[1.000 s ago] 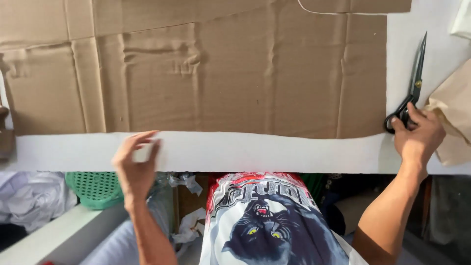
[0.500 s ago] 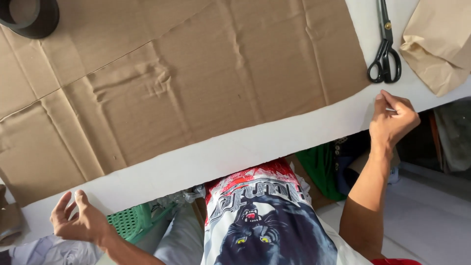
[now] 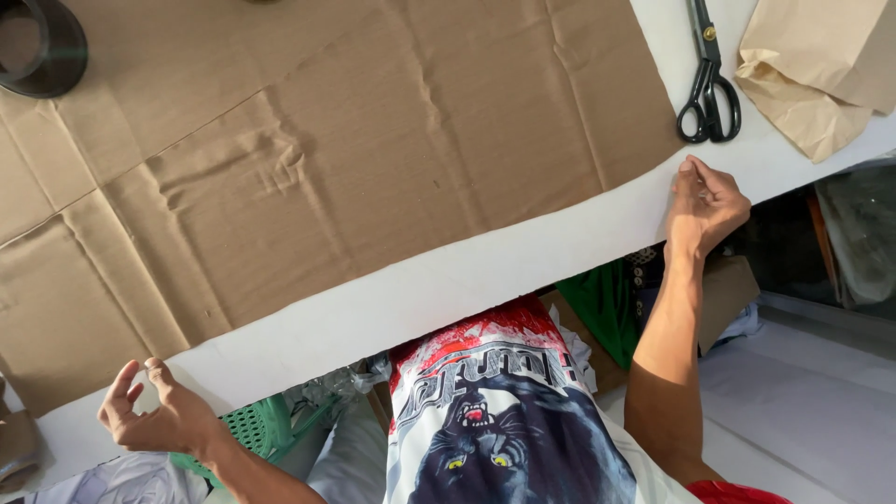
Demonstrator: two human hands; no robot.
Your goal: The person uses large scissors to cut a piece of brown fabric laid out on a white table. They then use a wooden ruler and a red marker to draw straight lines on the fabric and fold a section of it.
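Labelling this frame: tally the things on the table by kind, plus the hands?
Flattened brown cardboard sheet: 1
White fabric sheet along the table edge: 1
Black-handled scissors: 1
Crumpled tan paper bag: 1
Black round ring-shaped object at top left: 1
Bare hands: 2, left hand, right hand
Total: 7

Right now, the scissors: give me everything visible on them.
The scissors are black with dark blades and a brass-coloured pivot screw. They lie flat and closed on the white table, finger loops toward the person, blades pointing away and running out of the top of the frame. They sit between the cardboard sheet and the brown paper bag. No hand touches them; the right hand is nearest, at the table's edge.
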